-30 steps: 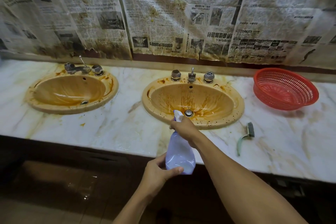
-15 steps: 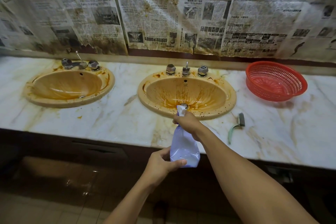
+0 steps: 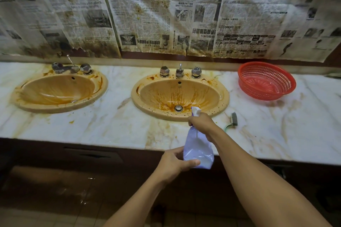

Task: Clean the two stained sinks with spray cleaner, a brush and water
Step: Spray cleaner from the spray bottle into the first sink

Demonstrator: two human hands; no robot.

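Right hand (image 3: 202, 122) grips my spray bottle (image 3: 198, 150) neck at frame centre; left hand (image 3: 173, 164) holds its base; nozzle over right sink (image 3: 224, 96).

A red plastic basket (image 3: 266, 81) sits on the marble counter (image 3: 110, 121) below stained newspaper sheets (image 3: 147, 14).

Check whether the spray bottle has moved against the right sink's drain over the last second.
Yes. The spray bottle moved right: its nozzle was left of the right sink drain and is now right of it.
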